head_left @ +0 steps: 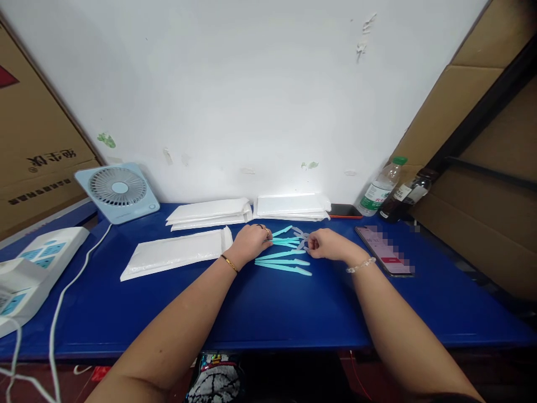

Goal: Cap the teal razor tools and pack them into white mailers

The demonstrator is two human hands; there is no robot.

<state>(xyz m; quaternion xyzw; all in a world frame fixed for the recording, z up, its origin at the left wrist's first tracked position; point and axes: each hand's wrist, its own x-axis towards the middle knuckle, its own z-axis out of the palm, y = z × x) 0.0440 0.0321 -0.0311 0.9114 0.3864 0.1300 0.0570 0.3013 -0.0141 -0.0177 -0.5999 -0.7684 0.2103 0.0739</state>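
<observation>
Several slim turquoise eyebrow razors lie fanned out on the blue table, their wider ends pointing right. The nearest eyebrow razor [285, 268] and those beside it lie apart from my hands. My left hand [253, 243] has its fingers closed on the handle ends of a small bunch of eyebrow razors [286, 241]. Across from it, my right hand [326, 244] is pinched at the clear plastic blade covers [302, 244] by the blade ends. Its fingertips hide exactly what they grip.
White padded mailers [210, 212] lie along the wall, with another mailer [176, 252] nearer. A fan [118, 189] and power strip [46, 257] stand left. To the right are a phone [384, 252], a dark orange-edged phone [344, 211], a water bottle [380, 190] and a dark bottle [405, 198].
</observation>
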